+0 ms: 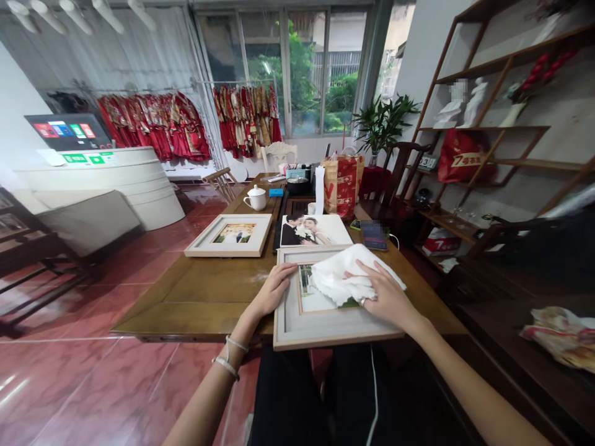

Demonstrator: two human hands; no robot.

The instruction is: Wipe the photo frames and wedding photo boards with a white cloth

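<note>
A light wooden picture frame with a pale mat lies at the table's near edge, jutting slightly over it. My left hand grips the frame's left side, fingers together over the rim. Under my right hand is a crumpled white cloth, pressed against the frame's front with the fingers bent over it. The cloth covers much of the framed photo; white and green parts show. Just beyond the frame lies an unframed wedding photo print. A second framed picture rests farther left.
On the wooden table stand a white lidded cup, a blue box, a dark pot and a red-and-tan paper bag. A phone with a cable lies at right. Shelves rise beyond it.
</note>
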